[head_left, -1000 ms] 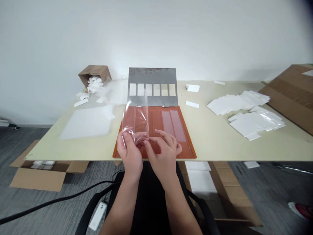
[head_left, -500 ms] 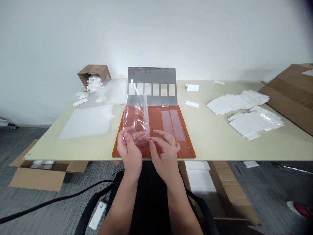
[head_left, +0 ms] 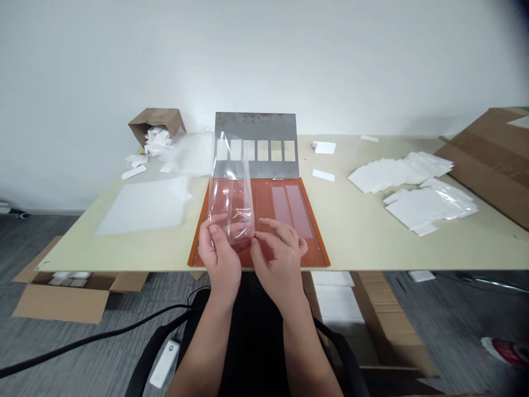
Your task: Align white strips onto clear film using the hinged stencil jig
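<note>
A clear plastic bag [head_left: 231, 193] stands upright above the orange-red tray [head_left: 264, 256], its lower end in my hands. My left hand [head_left: 219, 248] grips the bag's bottom left part between thumb and fingers. With thumb and index finger, my right hand [head_left: 279, 253] pinches the bag's lower right corner; its other fingers are spread. Behind the tray rises a hinged grey metal plate [head_left: 256, 122] with a row of rectangular windows. Two pale strips [head_left: 298, 209] lie in the tray's right half.
Translucent sheets [head_left: 144, 207] lie on the left of the table [head_left: 351, 242], near a tipped cardboard box [head_left: 159, 116] of white pieces. White packets [head_left: 430, 207] are fanned out at right, beside a large cardboard box [head_left: 491, 160]. Open boxes [head_left: 61, 303] stand on the floor.
The bag's lower right corner has shifted very slightly right between my fingers. Both hands keep nearly the same pose, and the whole view has moved a little.
</note>
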The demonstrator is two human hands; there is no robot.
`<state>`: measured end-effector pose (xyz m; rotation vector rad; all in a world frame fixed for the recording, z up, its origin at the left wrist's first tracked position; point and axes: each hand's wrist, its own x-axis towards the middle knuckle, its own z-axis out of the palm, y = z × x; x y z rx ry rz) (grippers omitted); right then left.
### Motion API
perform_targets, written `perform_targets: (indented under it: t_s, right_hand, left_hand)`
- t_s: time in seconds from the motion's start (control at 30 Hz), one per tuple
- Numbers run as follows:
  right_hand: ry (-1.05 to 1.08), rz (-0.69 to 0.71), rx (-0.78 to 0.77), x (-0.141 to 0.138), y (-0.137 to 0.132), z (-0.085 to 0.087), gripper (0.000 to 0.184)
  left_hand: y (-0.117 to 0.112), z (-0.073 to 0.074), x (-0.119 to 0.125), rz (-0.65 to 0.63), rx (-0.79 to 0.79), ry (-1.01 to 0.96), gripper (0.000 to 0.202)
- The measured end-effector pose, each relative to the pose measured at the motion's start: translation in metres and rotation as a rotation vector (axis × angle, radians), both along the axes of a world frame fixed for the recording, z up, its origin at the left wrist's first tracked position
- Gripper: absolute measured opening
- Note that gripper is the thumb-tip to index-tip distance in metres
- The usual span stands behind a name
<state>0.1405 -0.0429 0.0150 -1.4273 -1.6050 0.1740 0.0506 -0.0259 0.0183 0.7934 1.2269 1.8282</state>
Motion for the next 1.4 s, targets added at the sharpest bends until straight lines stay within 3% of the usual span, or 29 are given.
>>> perform_targets:
  t_s: [0.2,0.43,0.63,0.83,1.2,1.4]
  right_hand:
    - [-0.099,-0.116,0.111,-0.006,0.002,0.0,0.012]
    - [-0.118,-0.133,0.059,-0.003,0.003,0.002,0.01]
    - [-0.075,-0.06,0.015,0.003,0.003,0.0,0.018]
    - [-0.045,-0.03,-0.01,0.006,0.002,0.004,0.012]
    - [-0.158,0.075,-0.047,0.015,0.001,0.008,0.015]
    - [-0.139,0.121,-0.081,0.019,0.002,0.008,0.018]
  left_hand:
    - [-0.003,-0.004,0.004,0.013,0.063,0.103,0.037]
    - [-0.007,-0.009,0.004,-0.079,0.099,0.116,0.031]
    - [-0.006,-0.007,0.003,-0.099,0.102,0.127,0.031]
    - [-0.007,-0.006,0.001,-0.139,0.11,0.161,0.03]
    - [-0.005,-0.014,-0.011,-0.191,0.199,0.406,0.026]
    - [-0.005,-0.01,-0.017,-0.227,0.255,0.559,0.021]
